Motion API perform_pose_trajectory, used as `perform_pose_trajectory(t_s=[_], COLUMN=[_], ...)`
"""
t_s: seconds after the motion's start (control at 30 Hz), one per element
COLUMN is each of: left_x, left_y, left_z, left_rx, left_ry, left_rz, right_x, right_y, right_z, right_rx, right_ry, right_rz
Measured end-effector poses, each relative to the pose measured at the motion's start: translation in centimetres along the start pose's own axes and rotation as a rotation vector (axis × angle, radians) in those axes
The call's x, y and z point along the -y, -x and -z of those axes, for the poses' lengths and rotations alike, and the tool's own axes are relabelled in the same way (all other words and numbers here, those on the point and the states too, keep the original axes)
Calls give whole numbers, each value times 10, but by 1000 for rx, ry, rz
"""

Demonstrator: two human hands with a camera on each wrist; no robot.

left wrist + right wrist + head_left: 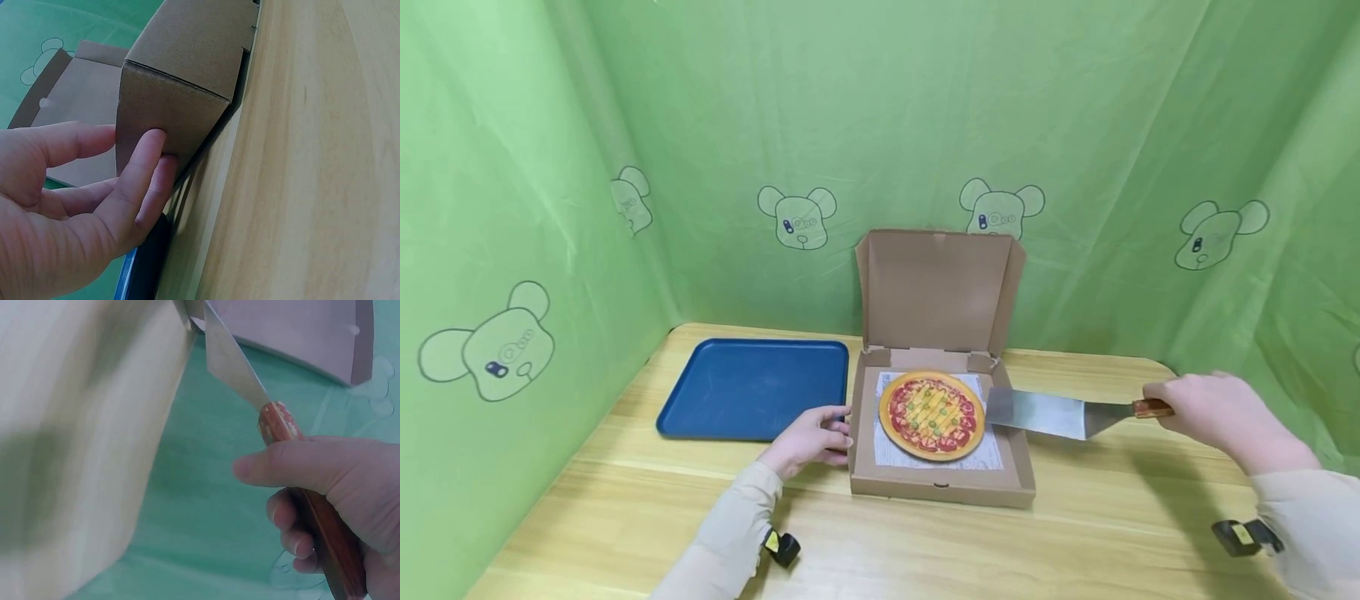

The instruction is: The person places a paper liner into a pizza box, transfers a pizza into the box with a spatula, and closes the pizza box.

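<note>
A pizza [932,415] lies on printed paper [895,454] inside a cardboard pizza box [940,492] whose lid [936,287] stands up at the back. My right hand [1217,417] grips the wooden handle [331,544] of a wide metal spatula [1037,412]. The blade reaches over the box's right wall, its tip at the pizza's right edge; whether it is under the crust I cannot tell. My left hand [812,440] touches the outside of the box's left wall, and in the left wrist view its fingertips [153,140] press the cardboard with the fingers mostly extended.
A blue tray [752,387] lies on the wooden table [925,550] left of the box, close behind my left hand. Green curtains [887,108] with bear-head drawings hang behind the table and at both sides.
</note>
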State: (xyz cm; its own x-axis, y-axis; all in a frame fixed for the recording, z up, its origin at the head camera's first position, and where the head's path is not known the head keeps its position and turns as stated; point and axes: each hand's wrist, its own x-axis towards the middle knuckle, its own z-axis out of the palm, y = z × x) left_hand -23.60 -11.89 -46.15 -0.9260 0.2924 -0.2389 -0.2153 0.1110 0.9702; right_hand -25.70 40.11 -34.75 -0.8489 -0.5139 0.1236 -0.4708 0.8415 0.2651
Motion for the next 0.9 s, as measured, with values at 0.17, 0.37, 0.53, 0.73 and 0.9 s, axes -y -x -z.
perform_pose_trajectory(t_s=[0.17, 0.37, 0.53, 0.73, 0.9], left_x=[-1, -1, -1, -6, -13], left_y=[0, 1, 1, 3, 5], left_z=[0, -1, -1, 1, 6], left_rx=[0, -2, -3, -2, -17], left_ry=[0, 4, 0, 4, 12], left_rz=[2, 5, 3, -4, -16], right_x=[-2, -4, -4, -3, -1], right_y=[11, 16, 20, 22, 19], right_z=[-18, -28, -34, -37, -33], right_rx=[-2, 28, -11, -28, -56], right_ry=[-61, -102, -112, -134, -152], right_rz=[-32, -62, -65, -95, -99])
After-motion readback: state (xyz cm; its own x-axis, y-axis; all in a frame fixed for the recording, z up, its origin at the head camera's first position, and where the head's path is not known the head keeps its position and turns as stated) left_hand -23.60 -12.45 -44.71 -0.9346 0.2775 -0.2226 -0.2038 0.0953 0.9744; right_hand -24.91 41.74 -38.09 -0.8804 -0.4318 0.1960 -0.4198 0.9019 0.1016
